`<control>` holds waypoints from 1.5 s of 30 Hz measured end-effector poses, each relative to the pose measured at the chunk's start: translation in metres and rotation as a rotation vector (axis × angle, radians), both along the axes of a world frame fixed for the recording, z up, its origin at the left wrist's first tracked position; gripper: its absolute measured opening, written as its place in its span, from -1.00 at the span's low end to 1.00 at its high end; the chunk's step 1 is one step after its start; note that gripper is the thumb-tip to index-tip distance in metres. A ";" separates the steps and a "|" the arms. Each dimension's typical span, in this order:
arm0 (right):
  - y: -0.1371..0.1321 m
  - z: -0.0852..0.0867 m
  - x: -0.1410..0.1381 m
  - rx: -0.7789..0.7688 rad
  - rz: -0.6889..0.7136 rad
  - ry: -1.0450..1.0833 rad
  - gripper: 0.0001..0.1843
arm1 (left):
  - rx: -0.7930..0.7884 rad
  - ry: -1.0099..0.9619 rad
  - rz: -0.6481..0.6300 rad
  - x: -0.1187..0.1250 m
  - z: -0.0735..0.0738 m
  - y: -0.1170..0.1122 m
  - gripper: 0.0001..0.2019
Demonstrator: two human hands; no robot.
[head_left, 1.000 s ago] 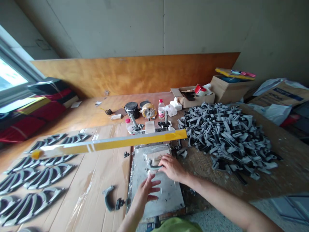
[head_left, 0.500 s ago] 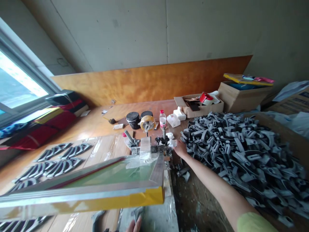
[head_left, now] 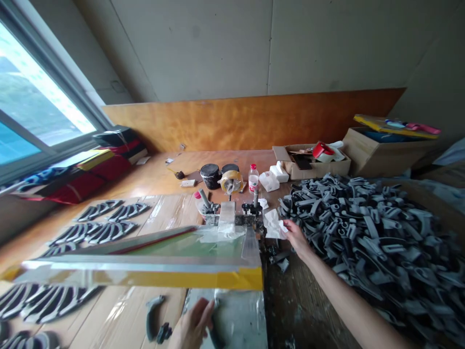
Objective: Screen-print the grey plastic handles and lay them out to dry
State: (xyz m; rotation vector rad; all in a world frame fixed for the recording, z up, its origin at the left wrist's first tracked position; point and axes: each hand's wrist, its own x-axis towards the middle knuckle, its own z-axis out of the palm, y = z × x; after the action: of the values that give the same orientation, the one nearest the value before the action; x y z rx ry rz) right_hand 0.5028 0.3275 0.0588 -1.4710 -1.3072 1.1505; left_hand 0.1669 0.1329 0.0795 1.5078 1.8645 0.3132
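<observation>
The right hand (head_left: 296,236) is closed in a light pinch on a crumpled white tissue (head_left: 274,225), and the fingers hold one corner of it. The tissue lies just beside the black hinge clamp (head_left: 252,209) of the printing stand, on the right of the raised frame. The left hand (head_left: 192,322) is low at the near edge of the view, with the fingers half curved beside a dark gray curved part (head_left: 217,325). They seem to touch this part, but it is partly hidden, so I cannot tell if the hand really grips it.

Under this hand is a metal plate (head_left: 240,320) covered with clear plastic. Above the plate, a silk screen frame (head_left: 145,277) with green mesh and yellow tape on its near edge stands tilted up from the clamps. On the cardboard-covered table (head_left: 163,310), just left of the plate, lie a gray curved piece (head_left: 151,317) and a small black piece (head_left: 164,333).

Farther left, gray shaped parts (head_left: 111,231) lie in rows. To the right is a big heap of gray parts (head_left: 366,242). Behind the clamps stand a black tin (head_left: 210,176), a roll of packing tape (head_left: 231,182), a plastic bottle (head_left: 253,178) and a cardboard box (head_left: 312,162).
</observation>
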 end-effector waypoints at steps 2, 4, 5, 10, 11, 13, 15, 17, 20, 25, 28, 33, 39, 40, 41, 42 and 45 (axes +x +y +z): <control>-0.049 0.023 -0.002 -0.029 0.034 0.258 -0.62 | -0.103 -0.402 0.064 0.023 0.018 0.013 -0.39; -0.092 0.047 -0.013 -0.056 0.070 0.331 -0.62 | -0.143 -0.703 0.156 0.051 0.039 0.023 -0.26; -0.110 0.058 -0.021 -0.069 0.098 0.346 -0.64 | -0.161 -0.818 0.170 0.065 0.049 0.027 -0.22; -0.156 0.085 -0.057 -0.190 0.190 0.487 -0.65 | -0.149 -1.121 0.142 0.095 0.074 0.030 -0.42; -0.159 0.084 -0.060 -0.216 0.147 0.536 -0.65 | -0.131 -1.142 0.162 0.092 0.074 0.027 -0.47; -0.162 0.080 -0.060 -0.266 0.027 0.647 -0.64 | -0.100 -1.168 0.248 0.082 0.071 0.020 -0.56; -0.165 0.078 -0.057 -0.306 -0.026 0.735 -0.64 | -0.074 -1.182 0.337 0.069 0.066 0.012 -0.64; -0.169 0.080 -0.056 -0.324 0.026 0.783 -0.60 | -0.062 -1.197 0.372 0.056 0.061 0.004 -0.72; -0.173 0.091 -0.062 -0.336 0.145 0.799 -0.47 | -0.052 -1.206 0.341 0.042 0.058 -0.003 -0.75; -0.175 0.103 -0.100 -0.271 0.230 0.559 -0.37 | -0.015 -1.124 0.180 0.011 0.071 -0.009 -0.68; -0.172 0.097 -0.132 -0.247 0.208 0.406 -0.52 | 0.011 -1.096 0.104 -0.018 0.072 -0.010 -0.69; -0.168 0.080 -0.188 -0.070 0.016 0.163 -0.53 | 0.223 -0.809 0.187 -0.063 0.053 -0.008 -0.69; -0.180 0.078 -0.264 0.010 -0.029 -0.011 -0.64 | 0.410 -0.541 0.164 -0.077 0.054 -0.008 -0.86; -0.183 0.080 -0.274 0.007 -0.016 0.034 -0.64 | 0.413 -0.532 0.105 -0.078 0.058 -0.009 -0.88; -0.185 0.081 -0.283 0.002 -0.002 0.093 -0.62 | 0.413 -0.531 0.039 -0.079 0.062 -0.009 -0.86; -0.186 0.082 -0.291 -0.004 0.015 0.162 -0.59 | 0.414 -0.532 -0.027 -0.081 0.066 -0.009 -0.80; -0.186 0.083 -0.303 -0.048 -0.002 0.374 -0.51 | 0.427 -0.543 -0.200 -0.092 0.075 -0.010 -0.64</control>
State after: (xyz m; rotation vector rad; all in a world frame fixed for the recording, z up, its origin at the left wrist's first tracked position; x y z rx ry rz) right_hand 0.1995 0.1414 0.1418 -1.2159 -1.0244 1.3856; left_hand 0.0746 0.1228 0.1544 1.6549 1.2534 0.9663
